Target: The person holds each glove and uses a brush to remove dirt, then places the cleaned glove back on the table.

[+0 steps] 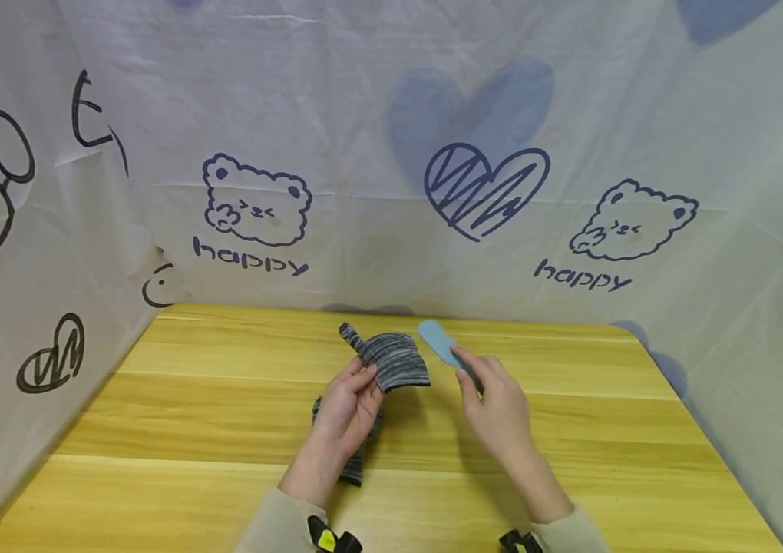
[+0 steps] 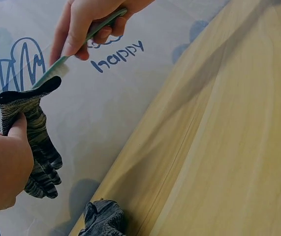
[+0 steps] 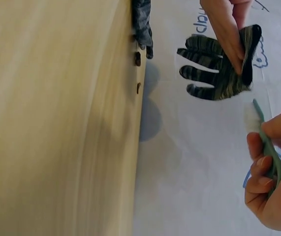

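Observation:
My left hand pinches a dark grey striped knit glove and holds it up over the table. In the right wrist view, the fingers of this glove spread away from the cuff. My right hand grips a light blue-green brush by its handle. Pale bristles show on the brush in the left wrist view, close to the glove's dark cuff; whether they touch, I cannot tell. A second matching glove lies on the table beneath my left hand, which partly hides it.
The wooden table has light yellow planks. Behind it and at both sides hangs a white cloth printed with bears, hearts and the word "happy". Two small dark marks sit by the table's edge in the right wrist view.

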`<control>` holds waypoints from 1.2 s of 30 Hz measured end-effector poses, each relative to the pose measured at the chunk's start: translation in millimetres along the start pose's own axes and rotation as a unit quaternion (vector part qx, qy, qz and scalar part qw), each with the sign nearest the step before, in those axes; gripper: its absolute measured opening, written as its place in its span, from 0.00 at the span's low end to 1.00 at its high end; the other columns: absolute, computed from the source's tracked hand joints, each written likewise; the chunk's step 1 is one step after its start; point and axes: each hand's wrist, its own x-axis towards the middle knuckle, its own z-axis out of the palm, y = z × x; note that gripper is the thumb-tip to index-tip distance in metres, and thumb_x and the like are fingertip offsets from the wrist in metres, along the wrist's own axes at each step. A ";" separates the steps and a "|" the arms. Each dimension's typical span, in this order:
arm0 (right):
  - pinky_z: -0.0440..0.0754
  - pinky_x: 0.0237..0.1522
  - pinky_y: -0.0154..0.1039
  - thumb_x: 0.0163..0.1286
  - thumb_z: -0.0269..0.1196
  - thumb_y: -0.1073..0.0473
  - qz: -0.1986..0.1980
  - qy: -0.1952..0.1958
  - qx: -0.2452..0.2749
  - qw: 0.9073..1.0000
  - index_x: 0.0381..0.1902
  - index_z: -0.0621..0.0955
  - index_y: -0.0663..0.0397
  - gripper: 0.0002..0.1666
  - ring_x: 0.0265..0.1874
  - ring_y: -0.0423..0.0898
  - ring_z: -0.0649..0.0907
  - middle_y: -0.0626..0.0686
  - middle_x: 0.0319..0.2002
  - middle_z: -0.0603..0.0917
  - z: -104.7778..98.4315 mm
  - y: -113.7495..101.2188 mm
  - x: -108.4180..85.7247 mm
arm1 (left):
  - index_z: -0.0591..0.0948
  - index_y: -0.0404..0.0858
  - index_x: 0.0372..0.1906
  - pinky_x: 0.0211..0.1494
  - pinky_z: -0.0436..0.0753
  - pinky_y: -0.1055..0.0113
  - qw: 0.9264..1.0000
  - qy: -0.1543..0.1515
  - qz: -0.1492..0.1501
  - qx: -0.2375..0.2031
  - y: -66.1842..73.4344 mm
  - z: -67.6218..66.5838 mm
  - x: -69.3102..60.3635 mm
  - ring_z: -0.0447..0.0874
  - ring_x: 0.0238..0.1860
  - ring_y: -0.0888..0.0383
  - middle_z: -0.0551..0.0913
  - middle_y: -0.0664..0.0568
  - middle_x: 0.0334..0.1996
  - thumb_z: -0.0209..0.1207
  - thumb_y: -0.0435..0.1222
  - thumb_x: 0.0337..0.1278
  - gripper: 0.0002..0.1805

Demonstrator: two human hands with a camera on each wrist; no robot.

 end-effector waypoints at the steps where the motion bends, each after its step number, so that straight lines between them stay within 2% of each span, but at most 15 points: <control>1: 0.74 0.26 0.37 0.72 0.66 0.67 0.019 -0.007 0.002 1.000 0.64 0.84 0.52 0.23 0.27 0.45 0.77 0.55 0.40 0.85 -2.2 -0.2 0.7 | 0.51 0.27 0.81 0.70 0.76 0.69 1.000 0.001 0.000 -0.001 0.1 0.1 0.3 0.83 0.59 0.61 0.68 0.41 0.71 0.33 0.22 0.80 0.28; 3: 0.72 0.28 0.38 0.75 0.63 0.65 0.054 -0.024 0.006 0.998 0.67 0.82 0.50 0.24 0.29 0.46 0.76 0.56 0.42 0.85 -5.5 -0.8 2.1 | 0.51 0.27 0.80 0.71 0.75 0.68 1.000 0.001 0.000 0.002 0.0 0.1 0.8 0.81 0.61 0.60 0.67 0.40 0.72 0.33 0.22 0.80 0.28; 6: 0.73 0.32 0.41 0.78 0.62 0.60 0.075 -0.039 0.019 0.996 0.72 0.78 0.46 0.26 0.32 0.49 0.77 0.57 0.45 0.83 -7.3 -2.8 3.2 | 0.48 0.26 0.81 0.74 0.72 0.66 1.000 -0.016 -0.004 0.018 -0.9 0.1 0.5 0.70 0.73 0.52 0.56 0.35 0.79 0.31 0.23 0.81 0.29; 9: 0.75 0.35 0.43 0.78 0.63 0.56 0.062 -0.040 0.040 0.996 0.73 0.76 0.43 0.28 0.37 0.51 0.79 0.58 0.47 0.82 -5.0 -6.3 1.9 | 0.44 0.25 0.81 0.77 0.67 0.64 0.999 -0.037 -0.008 0.034 -2.7 -0.1 -0.1 0.52 0.81 0.45 0.49 0.34 0.82 0.30 0.23 0.81 0.30; 12: 0.74 0.34 0.42 0.75 0.66 0.57 0.038 -0.044 0.062 0.996 0.71 0.78 0.42 0.27 0.38 0.49 0.78 0.58 0.47 0.81 -0.9 -10.1 -0.9 | 0.42 0.25 0.82 0.79 0.64 0.62 0.998 -0.048 -0.012 0.038 -4.9 0.6 -0.3 0.45 0.82 0.42 0.45 0.33 0.82 0.30 0.23 0.82 0.30; 19: 0.74 0.36 0.40 0.72 0.70 0.56 -0.002 -0.056 0.075 0.996 0.57 0.87 0.46 0.16 0.42 0.47 0.77 0.54 0.47 0.77 6.8 -18.7 -6.4 | 0.41 0.25 0.82 0.78 0.66 0.62 0.997 -0.059 -0.020 0.046 -10.8 1.1 -0.1 0.47 0.82 0.41 0.45 0.31 0.82 0.30 0.24 0.82 0.30; 22: 0.73 0.35 0.38 0.70 0.72 0.56 -0.011 -0.058 0.074 0.996 0.53 0.88 0.47 0.14 0.38 0.45 0.74 0.53 0.47 0.77 10.1 -21.6 -7.9 | 0.40 0.26 0.82 0.77 0.66 0.62 0.997 -0.060 -0.023 0.045 -11.8 2.4 -1.0 0.46 0.82 0.41 0.45 0.31 0.82 0.30 0.24 0.82 0.30; 27: 0.69 0.30 0.34 0.64 0.76 0.58 -0.027 -0.060 0.073 0.995 0.51 0.88 0.49 0.17 0.30 0.41 0.69 0.54 0.46 0.79 15.8 -24.0 -10.5 | 0.38 0.25 0.81 0.78 0.65 0.63 0.997 -0.062 -0.025 0.044 -13.1 4.6 -1.9 0.45 0.82 0.41 0.43 0.30 0.82 0.30 0.24 0.82 0.31; 30: 0.71 0.31 0.34 0.62 0.77 0.59 -0.022 -0.070 0.079 0.994 0.51 0.88 0.48 0.19 0.32 0.42 0.72 0.53 0.46 0.80 17.7 -25.3 -11.8 | 0.37 0.25 0.81 0.78 0.65 0.63 0.997 -0.059 -0.026 0.041 -14.3 5.1 -2.0 0.45 0.82 0.41 0.43 0.31 0.82 0.30 0.24 0.82 0.31; 36: 0.81 0.40 0.40 0.60 0.79 0.58 0.002 -0.101 0.083 0.991 0.50 0.89 0.46 0.19 0.42 0.47 0.81 0.51 0.49 0.80 19.6 -28.1 -13.6 | 0.34 0.26 0.81 0.79 0.63 0.63 0.997 -0.053 -0.031 0.037 -16.3 5.5 -2.2 0.44 0.83 0.43 0.42 0.32 0.82 0.30 0.24 0.82 0.32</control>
